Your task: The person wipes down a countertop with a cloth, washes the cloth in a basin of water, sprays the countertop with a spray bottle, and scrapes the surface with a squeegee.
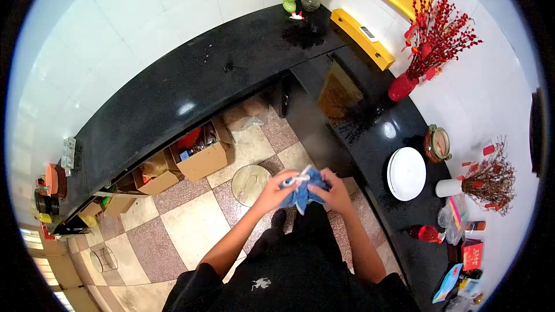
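Note:
A crumpled blue cloth point(300, 197) is bunched between my two hands in front of my body, above the floor. My left hand point(272, 192) is closed on its left side. Against the cloth by those fingers lies a small white object point(296, 180); its kind is too small to make out. My right hand point(333, 192) grips the right side, thumb across the fabric. Below and to the left of the hands is a round stool point(250, 185) with a pale top.
A black counter point(167, 84) curves along the wall and down the right side. On it are stacked white plates point(406, 173), a brown pot point(437, 143), a red vase point(403, 87) and a yellow box point(362, 39). Cardboard boxes point(202, 163) sit beneath the counter.

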Tool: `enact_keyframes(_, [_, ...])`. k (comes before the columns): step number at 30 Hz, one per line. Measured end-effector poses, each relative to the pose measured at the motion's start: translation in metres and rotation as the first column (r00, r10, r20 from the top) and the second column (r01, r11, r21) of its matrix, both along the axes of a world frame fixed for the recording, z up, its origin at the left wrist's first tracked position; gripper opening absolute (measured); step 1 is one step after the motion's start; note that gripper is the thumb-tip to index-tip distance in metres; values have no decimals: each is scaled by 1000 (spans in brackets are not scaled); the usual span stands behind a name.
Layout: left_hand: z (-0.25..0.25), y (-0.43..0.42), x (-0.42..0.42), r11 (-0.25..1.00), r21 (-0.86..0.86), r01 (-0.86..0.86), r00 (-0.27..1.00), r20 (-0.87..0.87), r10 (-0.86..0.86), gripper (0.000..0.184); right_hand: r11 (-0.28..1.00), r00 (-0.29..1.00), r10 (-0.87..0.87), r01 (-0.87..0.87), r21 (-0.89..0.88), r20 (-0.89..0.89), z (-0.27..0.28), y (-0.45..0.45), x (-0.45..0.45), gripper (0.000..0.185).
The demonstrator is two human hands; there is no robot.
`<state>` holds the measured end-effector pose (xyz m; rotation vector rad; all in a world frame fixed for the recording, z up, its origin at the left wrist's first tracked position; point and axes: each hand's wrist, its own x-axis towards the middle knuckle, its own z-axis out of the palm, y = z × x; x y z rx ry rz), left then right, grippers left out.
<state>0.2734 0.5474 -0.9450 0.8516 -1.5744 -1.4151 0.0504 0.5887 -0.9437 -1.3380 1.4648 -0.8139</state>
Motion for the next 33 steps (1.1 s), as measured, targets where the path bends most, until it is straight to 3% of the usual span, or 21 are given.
enact_keyframes(2, [15,-26,4,989,138,-49,998,40,44,22,999,999,11,-9,-44,44,44,-29,-9,38])
enact_keyframes(3, [19,-39,7,974,216,-66,997,63,54,19,974,999,-21,13,-228,-34,56,-41,-12,32])
enact_keyframes(5, [17,-72,7,978,-17,-206,970,128,207,17,978,970,-46,92,-186,237,71,-68,-29,26])
enact_keyframes(7, [37,-102,-2,948,143,-283,957,105,270,23,966,888,-161,232,-117,431,80,-96,-43,26])
enact_keyframes(10, [34,-141,-25,887,321,-331,941,177,288,30,927,786,-242,361,-104,570,60,-122,-79,25])
enact_keyframes(11, [31,-145,-34,890,269,-367,929,158,335,28,907,739,-244,403,-123,628,57,-136,-92,26])
enact_keyframes(12, [22,-145,-50,897,200,-394,918,126,375,26,850,556,-327,527,-20,764,42,-139,-108,27])
enact_keyframes(13, [11,-158,-69,903,139,-406,913,90,397,24,819,556,-358,573,-35,750,36,-140,-123,21])
enact_keyframes(16, [-16,-183,-123,959,174,-225,969,143,202,19,654,696,-605,711,-259,385,1,-138,-180,29])
enact_keyframes(17, [-41,-191,-144,975,-43,-219,954,198,223,30,607,687,-692,720,-335,222,-3,-141,-192,33])
enact_keyframes(18, [-32,-200,-163,958,-244,-152,881,407,243,39,516,576,-809,791,-328,118,-5,-146,-197,39])
enact_keyframes(19, [-23,-208,-179,908,-417,-31,760,580,293,48,547,556,-824,729,-411,-110,-13,-147,-204,39])
enact_keyframes(21, [-35,-228,-206,887,-395,238,771,633,75,53,662,399,-743,554,-504,-537,-34,-153,-220,39])
enact_keyframes(23, [-52,-236,-221,847,-335,413,756,645,-114,55,826,512,-557,426,-370,-654,-51,-176,-203,52])
enact_keyframes(25, [-65,-246,-229,826,-267,496,755,603,-258,56,878,503,-430,425,-219,-749,-99,-208,-183,70])
enact_keyframes(27, [-66,-261,-219,832,-153,534,741,558,-374,51,822,338,-472,503,-267,-814,-136,-247,-164,83])
enact_keyframes(28, [-69,-264,-206,862,-117,493,751,557,-354,50,793,260,-485,533,-295,-835,-151,-264,-155,90])
enact_keyframes(31, [-62,-279,-152,946,48,320,776,560,-291,48,875,332,-403,412,-253,-853,-144,-327,-140,95])
enact_keyframes(33, [-68,-292,-113,973,29,228,768,609,-198,46,920,384,-364,293,-262,-848,-144,-371,-129,100])
